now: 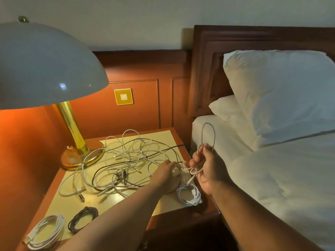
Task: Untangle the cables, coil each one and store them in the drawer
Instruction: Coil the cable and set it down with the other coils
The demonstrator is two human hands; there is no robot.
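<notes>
A tangle of white and black cables [126, 163] sprawls over the nightstand top [163, 140]. My right hand [208, 169] grips loops of a white cable [208, 134] that arch above it, over the nightstand's right edge. My left hand [166, 171] pinches the same cable's strand just left of the right hand. Three finished coils lie on the top: a white coil [189, 194] below my right hand, a black coil [83, 219] and a larger white coil [45, 231] at the front left. No drawer shows.
A brass lamp [72, 134] with a wide grey shade [45, 66] stands at the back left of the nightstand. The bed [281, 178] with white pillows [281, 91] lies close on the right. A wall switch [123, 96] sits on the wooden panel behind.
</notes>
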